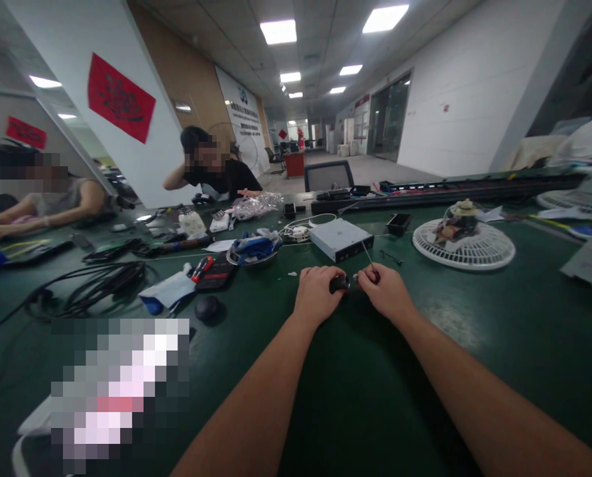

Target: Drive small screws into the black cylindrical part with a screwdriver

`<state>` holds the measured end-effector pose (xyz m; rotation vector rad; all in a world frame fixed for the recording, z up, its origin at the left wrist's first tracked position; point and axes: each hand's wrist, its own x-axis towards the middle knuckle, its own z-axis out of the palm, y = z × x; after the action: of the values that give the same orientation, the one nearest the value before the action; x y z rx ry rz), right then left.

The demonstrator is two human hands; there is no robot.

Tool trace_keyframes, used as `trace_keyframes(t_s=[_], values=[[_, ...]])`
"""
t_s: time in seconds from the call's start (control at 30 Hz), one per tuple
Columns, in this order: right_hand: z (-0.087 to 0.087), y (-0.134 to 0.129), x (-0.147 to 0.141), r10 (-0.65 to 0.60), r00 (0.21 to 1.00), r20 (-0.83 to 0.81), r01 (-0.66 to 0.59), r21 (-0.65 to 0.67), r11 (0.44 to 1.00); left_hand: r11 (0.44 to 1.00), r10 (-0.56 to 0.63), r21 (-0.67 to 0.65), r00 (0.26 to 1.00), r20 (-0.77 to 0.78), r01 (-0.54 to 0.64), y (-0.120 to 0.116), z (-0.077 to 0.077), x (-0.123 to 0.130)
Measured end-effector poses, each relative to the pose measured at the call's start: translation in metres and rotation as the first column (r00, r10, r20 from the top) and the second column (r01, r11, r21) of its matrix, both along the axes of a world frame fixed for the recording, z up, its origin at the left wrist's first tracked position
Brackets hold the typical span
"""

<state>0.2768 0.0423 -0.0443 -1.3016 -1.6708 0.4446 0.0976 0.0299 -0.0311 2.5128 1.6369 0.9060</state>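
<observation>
L hand (319, 293), in front of box (341, 237): fingers curled round blk tube (339, 285) | R hand (386, 290): pinching small pc (356, 278), thin rod (368, 252) | tube/pc apart; remainder unclear

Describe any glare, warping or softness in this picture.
Head view: white rectangular ceiling lights look overexposed; head view: pale glare patches the glossy dark-green tabletop beyond the bare right arm; head view: the white pillar slants, likely lens distortion; head view: the short black cylinder in the left hand shows little detail.

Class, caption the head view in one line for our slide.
Left hand holding a black cylindrical object, right hand a thin rod, at a green tabletop, near a silver box.
</observation>
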Motion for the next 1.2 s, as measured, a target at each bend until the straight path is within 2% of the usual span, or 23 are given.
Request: trace_keyframes(t_s=[0.13,0.3,0.53,0.73,0.83,1.0,1.2], values=[[-0.003,0.0018,0.0015,0.1,0.988,-0.114,-0.108,-0.071,0.992,1.0,-0.011,0.001,1.0,0.007,0.011,0.0003,0.0,0.0],[-0.0059,0.0042,0.0029,0.155,0.962,-0.224,-0.179,-0.089,0.98,0.999,-0.035,0.018,0.999,0.011,0.035,0.0017,-0.0022,-0.0011],[-0.009,0.005,0.0023,0.25,0.913,-0.324,-0.274,-0.029,0.961,0.999,-0.017,0.033,0.999,0.035,0.015,0.0018,-0.0011,-0.0011],[-0.0067,0.0022,0.001,0.26,0.901,-0.348,-0.281,-0.011,0.96,0.998,-0.066,0.017,0.997,0.028,0.066,-0.0002,-0.0002,0.0],[-0.0055,0.0027,0.0013,0.243,0.915,-0.323,-0.267,-0.031,0.963,0.997,-0.08,0.014,0.996,0.032,0.079,-0.0008,-0.0003,-0.0003],[-0.0079,0.0058,0.002,0.121,0.965,-0.232,-0.134,-0.042,0.99,0.994,-0.105,-0.005,0.994,0.027,0.105,0.0001,-0.0017,-0.0013],[-0.0064,0.004,0.0016,0.116,0.991,-0.069,-0.121,-0.077,0.99,0.982,-0.183,-0.042,0.983,0.003,0.183,-0.0029,0.0017,-0.0021]])
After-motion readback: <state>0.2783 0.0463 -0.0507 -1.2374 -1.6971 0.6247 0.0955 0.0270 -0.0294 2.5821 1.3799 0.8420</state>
